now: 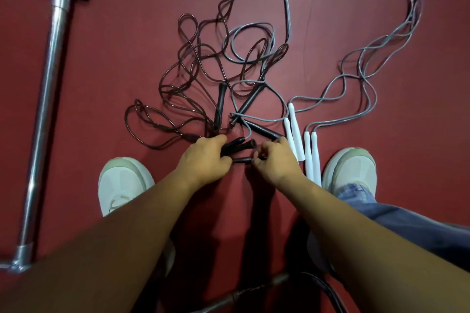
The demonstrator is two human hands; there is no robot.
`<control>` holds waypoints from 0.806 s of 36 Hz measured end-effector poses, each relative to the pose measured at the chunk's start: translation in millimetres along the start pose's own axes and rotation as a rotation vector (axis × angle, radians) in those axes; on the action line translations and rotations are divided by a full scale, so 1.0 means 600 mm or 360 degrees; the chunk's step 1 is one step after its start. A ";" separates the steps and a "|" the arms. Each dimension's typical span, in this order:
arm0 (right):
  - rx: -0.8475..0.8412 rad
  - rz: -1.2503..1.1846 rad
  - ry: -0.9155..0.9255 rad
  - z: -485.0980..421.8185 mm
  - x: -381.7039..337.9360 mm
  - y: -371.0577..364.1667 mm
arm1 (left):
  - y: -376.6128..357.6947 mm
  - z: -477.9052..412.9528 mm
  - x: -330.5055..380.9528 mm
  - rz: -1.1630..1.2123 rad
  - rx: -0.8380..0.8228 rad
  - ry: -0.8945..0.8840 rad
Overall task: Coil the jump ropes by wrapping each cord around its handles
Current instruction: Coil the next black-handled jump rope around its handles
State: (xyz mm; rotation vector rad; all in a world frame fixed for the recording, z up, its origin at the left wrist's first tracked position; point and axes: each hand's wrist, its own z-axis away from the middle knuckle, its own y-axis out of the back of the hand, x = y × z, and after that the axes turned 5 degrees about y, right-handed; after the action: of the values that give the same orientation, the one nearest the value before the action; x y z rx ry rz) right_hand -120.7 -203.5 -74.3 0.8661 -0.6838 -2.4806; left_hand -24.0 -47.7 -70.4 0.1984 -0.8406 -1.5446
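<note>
Several jump ropes lie tangled on the red floor. Dark cords [193, 63] loop at centre, and grey cords [381, 43] run off to the upper right. My left hand [203, 157] grips a bunch of black handles [237, 146] whose ends stick out to the right. My right hand [276, 160] pinches the end of another black handle [243, 160] just below them. More black handles [248, 103] lie loose beyond my hands. Several white handles [302, 142] lie side by side to the right of my right hand.
My two white shoes [124, 180] [349, 168] stand on either side of my hands. A metal tube frame [43, 99] lies on the floor at the left. Another dark bar and cable [267, 287] sit at the bottom, under my arms.
</note>
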 end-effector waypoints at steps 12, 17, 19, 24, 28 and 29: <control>-0.0469 -0.1599 -0.0264 0.082 -0.204 0.153 | 0.200 0.105 0.113 0.0775 -0.0645 0.0218; -0.0333 -0.1406 0.0192 0.166 -0.285 0.235 | 0.289 0.213 0.158 0.0933 -0.0584 0.0153; -0.0307 -0.1374 0.0315 0.204 -0.304 0.269 | 0.317 0.257 0.175 0.1060 -0.0532 0.0093; -0.0257 -0.1378 0.0522 0.300 -0.344 0.344 | 0.360 0.362 0.216 0.1341 -0.0435 0.0003; -0.0253 -0.1459 0.0650 0.368 -0.366 0.402 | 0.383 0.458 0.242 0.1738 -0.0407 -0.0108; -0.0243 -0.1483 0.0671 0.382 -0.368 0.414 | 0.386 0.481 0.245 0.1831 -0.0400 -0.0157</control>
State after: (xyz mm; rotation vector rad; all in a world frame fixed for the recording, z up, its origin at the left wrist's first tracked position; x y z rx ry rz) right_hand -58.3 -211.9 324.4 1.8862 0.1133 -2.8570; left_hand -35.4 -54.3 327.5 -0.4860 -0.6276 -0.5511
